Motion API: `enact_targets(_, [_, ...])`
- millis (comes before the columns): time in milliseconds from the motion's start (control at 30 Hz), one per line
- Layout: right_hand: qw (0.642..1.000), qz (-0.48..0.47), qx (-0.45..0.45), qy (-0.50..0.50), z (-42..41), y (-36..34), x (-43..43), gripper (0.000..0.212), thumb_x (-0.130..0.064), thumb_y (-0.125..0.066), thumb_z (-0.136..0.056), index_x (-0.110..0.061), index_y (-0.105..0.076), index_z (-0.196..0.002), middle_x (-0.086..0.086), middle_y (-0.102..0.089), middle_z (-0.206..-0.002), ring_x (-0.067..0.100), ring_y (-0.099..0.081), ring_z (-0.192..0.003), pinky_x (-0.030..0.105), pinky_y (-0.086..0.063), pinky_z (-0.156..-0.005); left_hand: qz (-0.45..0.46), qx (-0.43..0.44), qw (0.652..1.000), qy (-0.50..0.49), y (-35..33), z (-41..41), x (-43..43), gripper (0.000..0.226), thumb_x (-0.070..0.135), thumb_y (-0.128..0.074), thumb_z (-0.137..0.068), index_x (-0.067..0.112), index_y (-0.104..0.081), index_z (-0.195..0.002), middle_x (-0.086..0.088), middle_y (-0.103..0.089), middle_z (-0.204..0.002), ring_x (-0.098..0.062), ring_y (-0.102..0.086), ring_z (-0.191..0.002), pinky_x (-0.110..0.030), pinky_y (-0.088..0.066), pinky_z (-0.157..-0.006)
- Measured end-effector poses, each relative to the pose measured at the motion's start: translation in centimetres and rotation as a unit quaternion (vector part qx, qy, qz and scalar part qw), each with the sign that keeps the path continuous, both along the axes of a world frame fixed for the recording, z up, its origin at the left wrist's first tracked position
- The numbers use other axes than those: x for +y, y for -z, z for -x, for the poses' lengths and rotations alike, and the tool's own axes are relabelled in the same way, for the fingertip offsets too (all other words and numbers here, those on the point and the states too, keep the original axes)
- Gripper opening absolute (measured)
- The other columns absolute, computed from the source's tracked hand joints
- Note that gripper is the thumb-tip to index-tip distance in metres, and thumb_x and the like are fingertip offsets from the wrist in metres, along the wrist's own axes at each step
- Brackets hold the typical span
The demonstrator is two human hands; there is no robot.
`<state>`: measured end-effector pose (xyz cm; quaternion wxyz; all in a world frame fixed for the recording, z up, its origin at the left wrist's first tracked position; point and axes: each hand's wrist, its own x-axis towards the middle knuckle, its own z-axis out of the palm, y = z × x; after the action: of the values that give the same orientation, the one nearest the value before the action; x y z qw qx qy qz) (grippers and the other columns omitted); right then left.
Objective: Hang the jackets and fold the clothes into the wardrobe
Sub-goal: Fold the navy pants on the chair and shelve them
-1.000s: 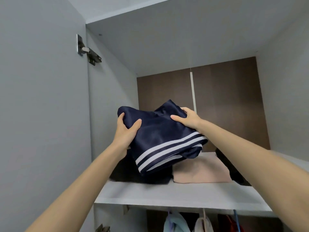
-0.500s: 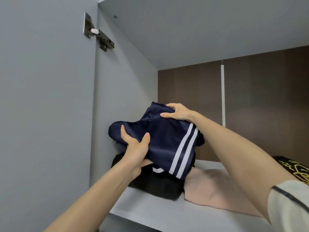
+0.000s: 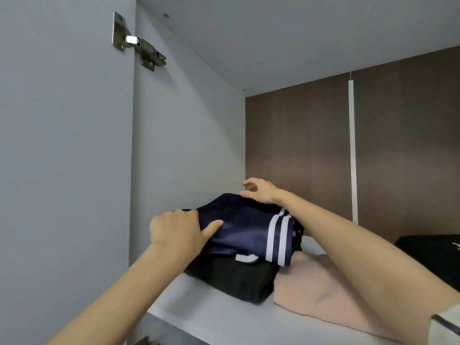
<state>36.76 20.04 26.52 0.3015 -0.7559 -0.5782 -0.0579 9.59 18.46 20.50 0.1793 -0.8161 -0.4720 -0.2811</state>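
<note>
A folded navy garment with white stripes [image 3: 246, 232] lies on top of a folded black garment [image 3: 234, 277] on the upper wardrobe shelf [image 3: 211, 317]. My left hand [image 3: 176, 235] grips the navy garment's left edge, thumb on top and fingers curled underneath. My right hand [image 3: 258, 191] hovers just above the garment's far edge with fingers loosely curled and holds nothing; its lower fingers seem to brush the cloth.
A folded pink garment [image 3: 318, 290] lies right of the black one, and a black item with yellow print [image 3: 433, 255] sits at far right. The grey open door [image 3: 62, 170] with its hinge [image 3: 139, 48] stands left. The brown back panel [image 3: 298, 158] closes the shelf.
The navy garment has come down from the air onto the black pile. My right hand has let go of it and lifted slightly. The view has moved closer to the shelf.
</note>
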Motion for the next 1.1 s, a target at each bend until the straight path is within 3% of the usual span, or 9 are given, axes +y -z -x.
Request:
enact_targets(67, [1.000, 0.021, -0.005, -0.017, 1.3, -0.4, -0.8, 0.050, -0.048, -0.055, -0.094, -0.024, -0.050, -0.137, 0.004, -0.056, -0.135, 0.021, -0.048, -0.128, 0.032, -0.034, -0.110, -0.074, -0.014, 0.997, 0.005, -1.4, -0.1, 0.0, 0.060, 0.069, -0.024, -0.092, 0.028, -0.065, -0.108, 0.000, -0.064, -0.099, -0.022, -0.061, -0.095, -0.025, -0.031, -0.054])
enact_targets(133, [0.996, 0.076, -0.009, -0.040, 2.8, -0.2, -1.4, 0.049, -0.049, -0.048, -0.097, -0.025, -0.046, -0.140, 0.002, -0.050, -0.141, 0.019, -0.044, -0.132, 0.031, -0.031, -0.111, -0.079, -0.045, 0.993, 0.070, -2.0, -1.0, 0.3, 0.052, 0.062, -0.029, -0.095, 0.029, -0.063, -0.118, -0.004, -0.055, -0.113, -0.025, -0.050, -0.110, -0.032, -0.040, -0.077])
enact_targets(233, [0.986, 0.155, -0.025, -0.056, 4.3, 1.0, -1.3, 0.052, -0.043, -0.036, -0.103, -0.019, -0.034, -0.148, 0.002, -0.036, -0.153, 0.017, -0.034, -0.140, 0.028, -0.023, -0.115, 0.033, -0.039, 0.988, 0.143, -1.0, -2.8, 0.8, 0.051, 0.058, -0.029, -0.097, 0.034, -0.048, -0.137, -0.009, -0.048, -0.133, -0.030, -0.041, -0.125, -0.038, -0.033, -0.103])
enact_targets(333, [0.984, 0.171, -0.039, -0.018, 4.4, 3.5, -0.7, 0.051, -0.042, -0.029, -0.104, -0.024, -0.025, -0.152, 0.001, -0.025, -0.159, 0.021, -0.024, -0.145, 0.037, -0.016, -0.119, 0.160, -0.058, 0.969, 0.182, 0.9, -3.8, 1.9, 0.049, 0.052, -0.024, -0.099, 0.036, -0.041, -0.143, -0.013, -0.046, -0.143, -0.031, -0.038, -0.132, -0.038, -0.027, -0.111])
enact_targets(467, [0.986, 0.161, -0.038, 0.032, 3.9, 5.9, -0.5, 0.052, -0.053, -0.024, -0.101, -0.038, -0.020, -0.151, -0.003, -0.021, -0.161, 0.028, -0.020, -0.147, 0.051, -0.013, -0.118, 0.142, -0.101, 0.966, 0.192, 2.2, -3.5, 2.2, 0.047, 0.047, -0.027, -0.100, 0.035, -0.041, -0.143, -0.010, -0.045, -0.144, -0.025, -0.037, -0.135, -0.035, -0.027, -0.111])
enact_targets(700, [0.996, -0.004, -0.057, 0.062, 5.4, 3.2, -5.6, 0.041, -0.041, -0.031, -0.101, -0.033, -0.049, -0.138, -0.003, -0.052, -0.142, 0.025, -0.047, -0.129, 0.042, -0.039, -0.106, 0.115, -0.139, 0.967, 0.180, 1.2, -1.3, 0.1, 0.048, 0.052, -0.029, -0.099, 0.037, -0.036, -0.144, -0.007, -0.052, -0.137, -0.028, -0.048, -0.125, -0.037, -0.037, -0.099])
enact_targets(967, [0.994, -0.090, -0.053, 0.037, 9.1, 2.0, -12.5, 0.031, -0.036, -0.041, -0.099, -0.034, -0.056, -0.127, -0.007, -0.063, -0.126, 0.020, -0.055, -0.118, 0.038, -0.045, -0.096, 0.061, -0.183, 0.961, 0.198, 0.1, 2.8, -4.1, 0.045, 0.049, -0.032, -0.099, 0.039, -0.036, -0.143, -0.004, -0.054, -0.130, -0.026, -0.053, -0.116, -0.037, -0.043, -0.092])
enact_targets(1100, [0.994, -0.108, -0.022, 0.026, 11.7, 2.3, -15.5, 0.030, -0.035, -0.046, -0.098, -0.034, -0.058, -0.125, -0.009, -0.065, -0.121, 0.016, -0.057, -0.113, 0.039, -0.045, -0.098, 0.074, -0.201, 0.941, 0.262, -0.2, 5.0, -6.3, 0.044, 0.043, -0.034, -0.101, 0.037, -0.037, -0.144, -0.005, -0.052, -0.133, -0.024, -0.051, -0.119, -0.036, -0.042, -0.095])
